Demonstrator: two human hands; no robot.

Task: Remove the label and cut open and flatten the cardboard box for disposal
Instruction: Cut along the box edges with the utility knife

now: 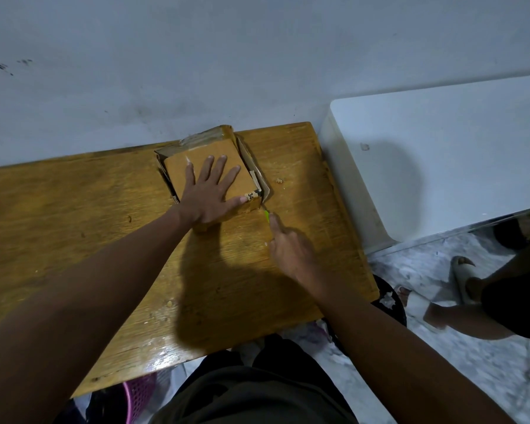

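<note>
Two hands at work on one box (210, 166), which sits on the table (74, 209) near its far edge, close to the wall, toward the far right corner. Left hand (210, 194) lies flat on the box top, fingers spread, pressing down; nothing pinched. Right hand (288, 249) rests on the table just near-right of the box, fingers closed around a cutter (266, 216); only its green tip shows past the forefinger.

Cutter tip sits at the box's near right corner, touching or just short of it; cannot tell which. Its long axis points up along the box's right side, away from the person. That side's flap already stands loose. A label scrap (250, 195) clings by the same corner, beside the left thumb.

Likely next cut runs up this corner seam; right hand is nearer. Thumb lies close to the blade's line.
</note>
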